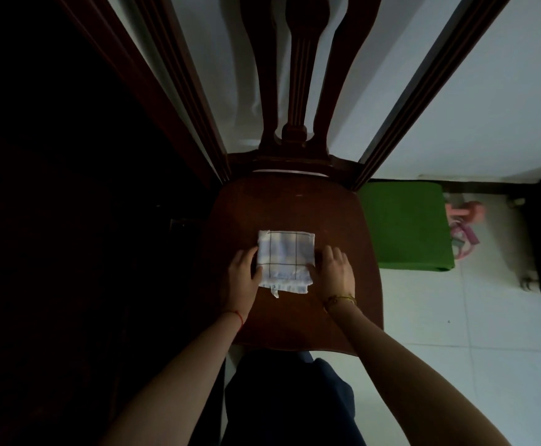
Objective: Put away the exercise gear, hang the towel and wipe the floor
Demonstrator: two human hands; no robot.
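Bare chair seat (pixel 295 207) beyond the folded towel (pixel 284 257), chair back (pixel 298 91) blocking behind, green mat (pixel 404 225) right.

I saw a dark wooden chair (pixel 290 204) standing against a pale wall (pixel 488 91), and white floor tiles (pixel 456 317) to its right.

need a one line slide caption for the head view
Both hands, left and right, press the sides of a folded checked towel on a dark wooden chair seat.

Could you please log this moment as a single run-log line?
towel: folded, on chair seat | left hand: at its left edge | right hand: at its right edge | hanging: not yet
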